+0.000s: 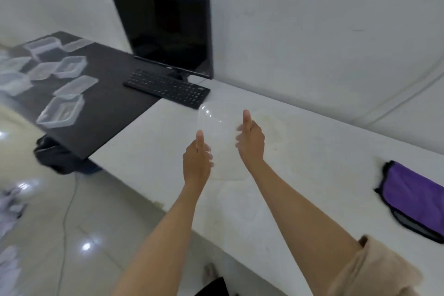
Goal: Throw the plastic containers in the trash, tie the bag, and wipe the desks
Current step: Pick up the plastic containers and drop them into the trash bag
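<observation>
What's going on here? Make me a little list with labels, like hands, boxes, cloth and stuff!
left hand: grips the near side of a clear container, thumb up
right hand: holds the far side of the same container, thumb up
container: see-through, held just over the white desk
other containers: several scattered on the black desk, not yet binned
cloth: purple, lying on the white desk, untouched
trash bag: dark, on the floor beside the black desk
monitor: off, with keyboard in front

A purple cloth (415, 196) edged in black lies on the white tabletop (312, 175); monitor (165, 31) and keyboard (167, 87) are black.
</observation>
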